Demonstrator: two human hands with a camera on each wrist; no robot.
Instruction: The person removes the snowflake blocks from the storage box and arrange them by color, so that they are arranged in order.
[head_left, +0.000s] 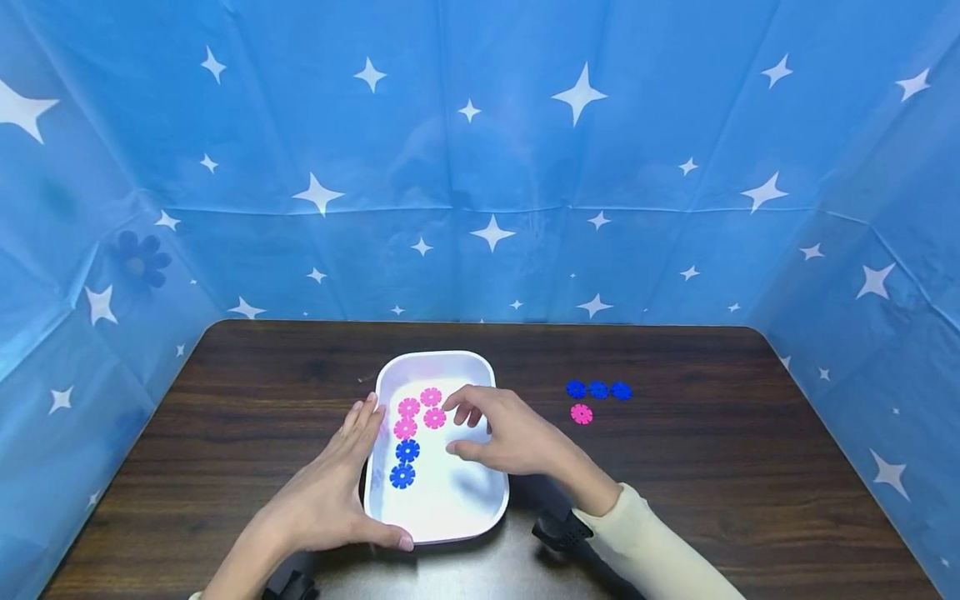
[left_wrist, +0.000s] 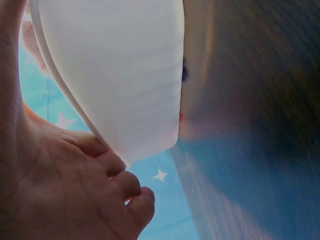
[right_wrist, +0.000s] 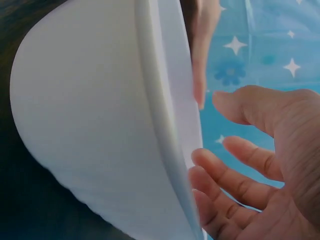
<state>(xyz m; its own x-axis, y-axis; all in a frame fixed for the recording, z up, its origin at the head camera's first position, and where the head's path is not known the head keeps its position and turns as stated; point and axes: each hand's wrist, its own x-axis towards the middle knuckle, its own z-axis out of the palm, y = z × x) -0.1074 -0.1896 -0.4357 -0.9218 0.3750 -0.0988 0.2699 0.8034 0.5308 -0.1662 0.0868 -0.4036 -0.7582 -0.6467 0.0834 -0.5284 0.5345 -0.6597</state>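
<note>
White tray sits on the dark wooden desk in the lower middle of the head view, and both your hands are at it. Your left hand lies flat against the tray's left wall with straight fingers along the rim and the thumb hooked round the near corner; its grip is released, pressing rather than clasping. In the left wrist view the tray's white outer wall fills the upper left, with your fingers resting just under its edge.

Your right hand hovers over the inside of the tray, fingers loosely bent and spread, the thumb apart from them; its grip is released and nothing is held. The fingertips reach towards the pink discs, four toothed pieces clustered in the tray's upper left part. Whether a fingertip touches the nearest one, you cannot tell from here. Just below them lie two blue discs, one behind the other, near the left wall. The right wrist view shows the tray's rim running down the middle of the frame and your open fingers beside it.

Right of the tray, well apart from it, three blue discs in a row lie on the desk, with a single pink disc just below them. Blue star-patterned cloth hangs behind and on both sides.
</note>
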